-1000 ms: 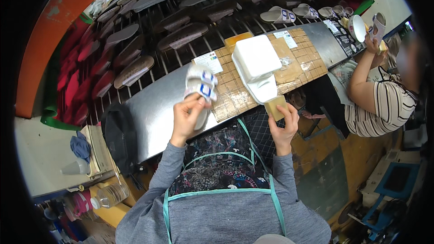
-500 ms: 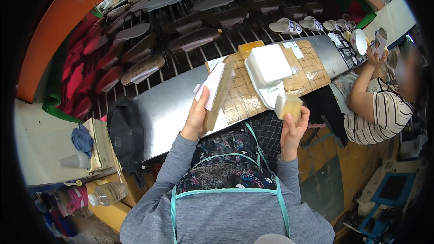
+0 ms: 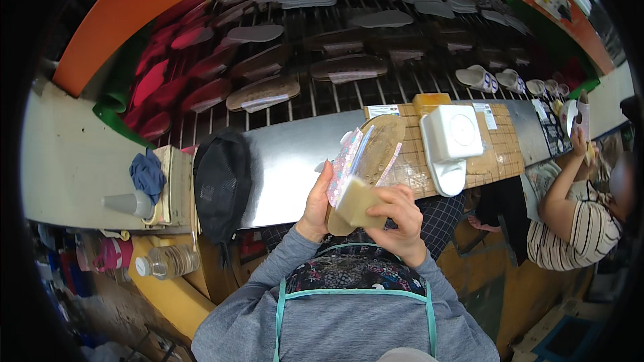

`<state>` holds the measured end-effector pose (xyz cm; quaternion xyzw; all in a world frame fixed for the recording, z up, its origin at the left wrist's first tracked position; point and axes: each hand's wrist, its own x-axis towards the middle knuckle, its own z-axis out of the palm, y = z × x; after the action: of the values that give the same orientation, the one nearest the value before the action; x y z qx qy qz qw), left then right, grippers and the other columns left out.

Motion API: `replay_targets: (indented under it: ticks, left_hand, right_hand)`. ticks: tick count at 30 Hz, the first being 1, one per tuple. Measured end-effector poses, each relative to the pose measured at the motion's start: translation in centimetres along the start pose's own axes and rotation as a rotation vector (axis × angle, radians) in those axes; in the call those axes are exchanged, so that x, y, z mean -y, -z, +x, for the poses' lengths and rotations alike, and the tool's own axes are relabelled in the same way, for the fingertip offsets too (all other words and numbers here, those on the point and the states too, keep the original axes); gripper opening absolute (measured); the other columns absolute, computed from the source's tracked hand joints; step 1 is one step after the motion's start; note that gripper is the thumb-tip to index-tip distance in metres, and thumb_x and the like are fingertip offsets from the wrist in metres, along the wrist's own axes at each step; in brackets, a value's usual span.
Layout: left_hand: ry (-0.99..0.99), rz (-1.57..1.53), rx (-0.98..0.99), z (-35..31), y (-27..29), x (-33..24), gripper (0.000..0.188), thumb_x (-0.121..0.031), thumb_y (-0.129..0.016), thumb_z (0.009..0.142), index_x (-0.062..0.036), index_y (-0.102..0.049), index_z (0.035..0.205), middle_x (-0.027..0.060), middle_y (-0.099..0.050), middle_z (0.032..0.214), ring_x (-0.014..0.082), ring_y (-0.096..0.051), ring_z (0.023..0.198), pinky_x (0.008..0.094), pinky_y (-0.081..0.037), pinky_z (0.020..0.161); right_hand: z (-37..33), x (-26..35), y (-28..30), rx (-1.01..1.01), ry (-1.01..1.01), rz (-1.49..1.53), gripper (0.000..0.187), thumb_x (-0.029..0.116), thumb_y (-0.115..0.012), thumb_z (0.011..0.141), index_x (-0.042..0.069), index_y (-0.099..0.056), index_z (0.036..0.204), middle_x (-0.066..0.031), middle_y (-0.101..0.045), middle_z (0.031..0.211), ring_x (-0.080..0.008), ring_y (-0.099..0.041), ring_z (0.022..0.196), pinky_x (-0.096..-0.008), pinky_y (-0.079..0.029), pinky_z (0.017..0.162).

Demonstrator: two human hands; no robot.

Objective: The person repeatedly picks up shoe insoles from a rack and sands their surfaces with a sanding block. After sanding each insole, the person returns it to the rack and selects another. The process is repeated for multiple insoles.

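Note:
My left hand (image 3: 316, 204) is closed on the edge of a slipper sole (image 3: 382, 137), tan-brown, with a pink patterned strap piece (image 3: 343, 161) spread out at its left side. The footbed faces up and tilts over the bench's front edge. My right hand (image 3: 397, 218) grips a pale yellow sponge block (image 3: 357, 201), which lies over the lower part of the sole. Whether the sponge presses on the sole or the strap piece, I cannot tell. To the right, a white plastic container (image 3: 451, 135) stands on a tape-covered cardboard sheet (image 3: 496, 147).
Beyond the metal bench (image 3: 288, 154), a rack of bars (image 3: 282, 110) carries several soles. Finished-looking slippers (image 3: 477, 79) sit at its right. A black cap-like bag (image 3: 223, 181) hangs at the left, near a bottle (image 3: 168, 261). At right, a co-worker (image 3: 570, 228) holds a slipper.
My right hand has brought the sponge left from beside the white container onto the sole. My left hand has turned the sole so its footbed shows. The view has shifted.

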<state>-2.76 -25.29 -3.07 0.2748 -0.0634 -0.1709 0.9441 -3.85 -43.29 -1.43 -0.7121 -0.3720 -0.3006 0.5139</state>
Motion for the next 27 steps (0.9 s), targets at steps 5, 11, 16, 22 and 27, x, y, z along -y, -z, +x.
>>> replay_targets:
  ticks: [5, 11, 16, 22, 27]
  left_hand:
    - [-0.008, 0.056, 0.011, -0.3, -0.8, -0.4, 0.063, -0.050, -0.025, 0.102, -0.0034, -0.034, 0.143, 0.0153, -0.049, 0.136, 0.0262, -0.051, 0.124, 0.0397, -0.041, 0.106]
    - [-0.002, 0.172, -0.001, 0.4, -2.0, 0.3, 0.065, -0.053, -0.022, 0.101, -0.0051, -0.032, 0.145, 0.0154, -0.046, 0.138, 0.0279, -0.049, 0.124, 0.0430, -0.041, 0.105]
    - [0.032, 0.177, 0.042, 0.6, -2.2, 0.4, 0.063, -0.050, -0.021, 0.102, -0.0038, -0.031, 0.145, 0.0155, -0.046, 0.138, 0.0268, -0.048, 0.125, 0.0420, -0.040, 0.106]
    - [0.039, 0.098, 0.072, 1.1, -2.7, 0.6, 0.060, -0.049, -0.026, 0.103, -0.0036, -0.038, 0.140, 0.0129, -0.052, 0.133, 0.0217, -0.054, 0.118, 0.0356, -0.044, 0.101]
    - [0.031, 0.119, 0.018, 3.0, -3.3, -0.1, 0.057, -0.049, -0.032, 0.102, -0.0048, -0.044, 0.136, 0.0105, -0.056, 0.128, 0.0196, -0.056, 0.114, 0.0344, -0.044, 0.099]
  right_hand:
    - [1.3, -1.3, -1.0, -0.257, -0.143, 0.196, 0.046, -0.008, -0.075, 0.060, 0.006, -0.054, 0.099, -0.0171, -0.061, 0.112, -0.0281, -0.058, 0.107, -0.0415, -0.043, 0.095]
    - [2.9, -2.1, 0.3, -0.202, -0.036, 0.015, 0.046, -0.012, -0.071, 0.064, 0.007, -0.052, 0.101, -0.0185, -0.057, 0.119, -0.0267, -0.057, 0.110, -0.0384, -0.044, 0.096]
    - [3.0, -2.4, 1.1, -0.223, -0.083, 0.050, 0.045, -0.009, -0.072, 0.061, 0.007, -0.053, 0.099, -0.0191, -0.060, 0.117, -0.0277, -0.058, 0.108, -0.0398, -0.044, 0.094]
    - [3.2, -1.7, 2.4, -0.127, -0.017, -0.001, 0.041, -0.001, -0.076, 0.057, 0.009, -0.060, 0.092, -0.0140, -0.067, 0.105, -0.0297, -0.064, 0.096, -0.0390, -0.044, 0.085]
    - [2.0, -0.1, 2.0, -0.050, 0.038, -0.027, 0.039, 0.001, -0.078, 0.056, 0.009, -0.061, 0.090, -0.0116, -0.067, 0.105, -0.0285, -0.065, 0.097, -0.0379, -0.043, 0.085]
